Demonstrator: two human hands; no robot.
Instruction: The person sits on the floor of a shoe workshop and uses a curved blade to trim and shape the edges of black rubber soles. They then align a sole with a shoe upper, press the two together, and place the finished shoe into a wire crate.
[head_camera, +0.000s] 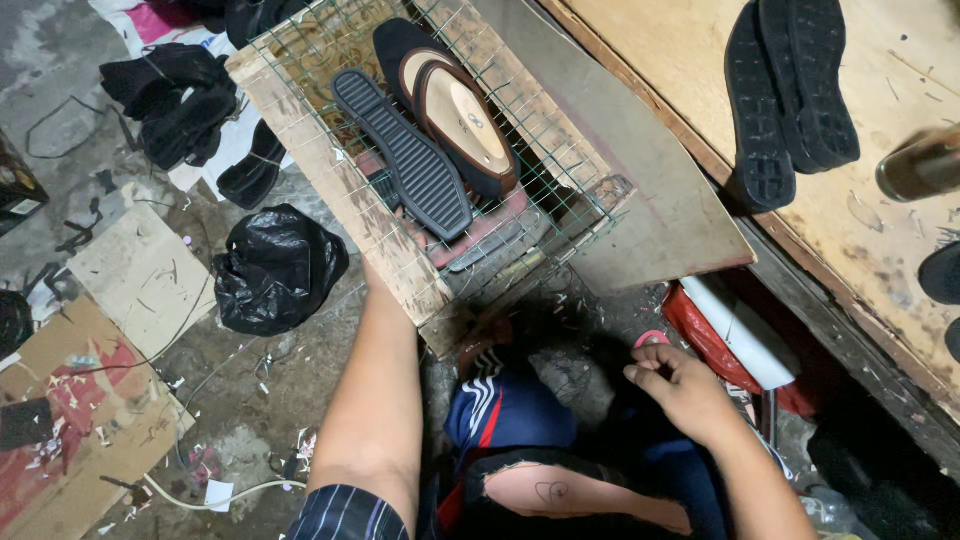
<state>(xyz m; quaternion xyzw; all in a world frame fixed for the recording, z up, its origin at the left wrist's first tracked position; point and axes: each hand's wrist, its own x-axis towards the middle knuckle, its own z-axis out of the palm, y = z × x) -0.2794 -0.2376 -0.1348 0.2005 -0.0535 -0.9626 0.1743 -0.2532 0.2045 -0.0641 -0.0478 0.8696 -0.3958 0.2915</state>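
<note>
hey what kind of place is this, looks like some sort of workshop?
Probably a small shoemaking workshop: a ribbed black sole and a slip-on shoe lie on a wire rack, more soles on the plywood bench.
</note>
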